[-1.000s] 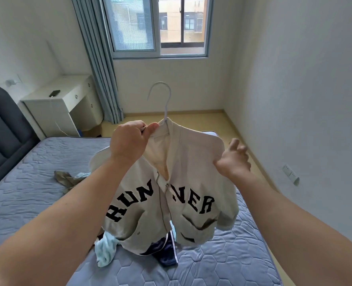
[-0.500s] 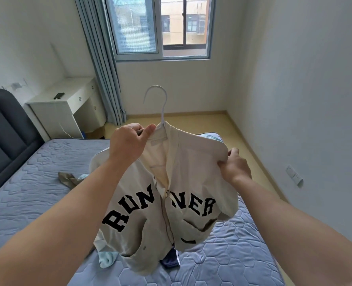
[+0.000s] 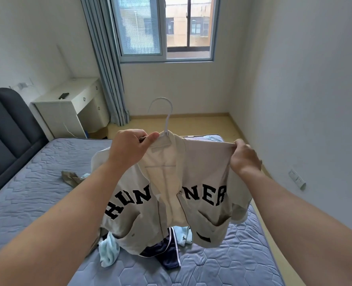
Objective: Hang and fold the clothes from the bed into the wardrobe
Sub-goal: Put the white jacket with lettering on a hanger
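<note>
Bed (image 3: 37, 182) holds loose garments (image 3: 109, 250). Beige shirt (image 3: 202, 203) sits on white hanger (image 3: 167, 120); left hand (image 3: 129, 149) grips collar, right hand (image 3: 244, 159) pinches shoulder. Wardrobe unseen; most work likely remains.

view: head-worn | faces: forward, down over bed (image 3: 37, 193) toward window (image 3: 164, 27) | range: close to shirt (image 3: 202, 162)

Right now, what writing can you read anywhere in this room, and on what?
"RUN": black letters on one front panel of the beige shirt on the hanger.
"NER": on its other front panel; any letters between are hidden in the open front.
Too small to read: the small black tag near the hem.
</note>
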`<act>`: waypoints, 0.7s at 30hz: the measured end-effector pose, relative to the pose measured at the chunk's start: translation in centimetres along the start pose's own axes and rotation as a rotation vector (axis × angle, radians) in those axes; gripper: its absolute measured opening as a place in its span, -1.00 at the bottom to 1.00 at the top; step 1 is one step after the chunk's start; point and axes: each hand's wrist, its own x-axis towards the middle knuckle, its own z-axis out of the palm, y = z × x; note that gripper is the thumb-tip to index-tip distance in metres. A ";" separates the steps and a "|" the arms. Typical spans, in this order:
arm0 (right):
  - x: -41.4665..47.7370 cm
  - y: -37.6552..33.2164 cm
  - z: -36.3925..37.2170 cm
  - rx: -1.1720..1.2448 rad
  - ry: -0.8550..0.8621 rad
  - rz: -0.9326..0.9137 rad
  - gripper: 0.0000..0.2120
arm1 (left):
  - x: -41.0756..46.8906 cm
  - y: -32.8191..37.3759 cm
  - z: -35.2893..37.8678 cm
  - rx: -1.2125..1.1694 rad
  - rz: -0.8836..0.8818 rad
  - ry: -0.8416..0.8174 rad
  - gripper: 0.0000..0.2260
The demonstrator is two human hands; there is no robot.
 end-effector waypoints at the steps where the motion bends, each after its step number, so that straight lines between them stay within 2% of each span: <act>1: 0.0 0.1 0.0 0.013 0.006 0.009 -0.62 | -0.2 0.1 0.1 0.006 0.017 -0.003 -0.44; 4: -0.8 0.5 0.5 0.102 0.082 -0.007 -0.65 | -0.1 0.3 0.1 0.036 0.049 -0.011 -0.42; 6: -1.6 0.3 1.1 0.109 0.004 -0.014 -0.65 | 0.1 0.4 0.2 0.016 0.026 -0.010 -0.42; 8: -2.4 -0.1 1.5 0.130 -0.014 -0.056 -0.56 | 0.2 0.6 0.4 -0.022 -0.026 0.000 -0.42; 11: -3.7 -1.2 1.3 0.160 0.130 -0.356 -0.48 | -0.1 1.0 1.2 -0.048 -0.077 0.003 -0.43; 13: -4.1 -1.9 1.3 0.111 0.141 -0.613 -0.52 | -0.3 1.2 1.7 -0.050 -0.083 -0.008 -0.42; 15: -4.3 -2.5 1.4 0.048 0.135 -0.764 -0.57 | -0.2 1.2 1.9 -0.050 -0.080 -0.019 -0.41; 17: -4.5 -2.8 1.7 0.052 0.169 -0.826 -0.64 | -0.1 1.2 2.0 -0.049 -0.072 -0.030 -0.40; 21: -4.5 -3.0 1.8 0.023 0.242 -0.827 -0.71 | -0.3 1.1 1.9 -0.067 -0.075 -0.029 -0.44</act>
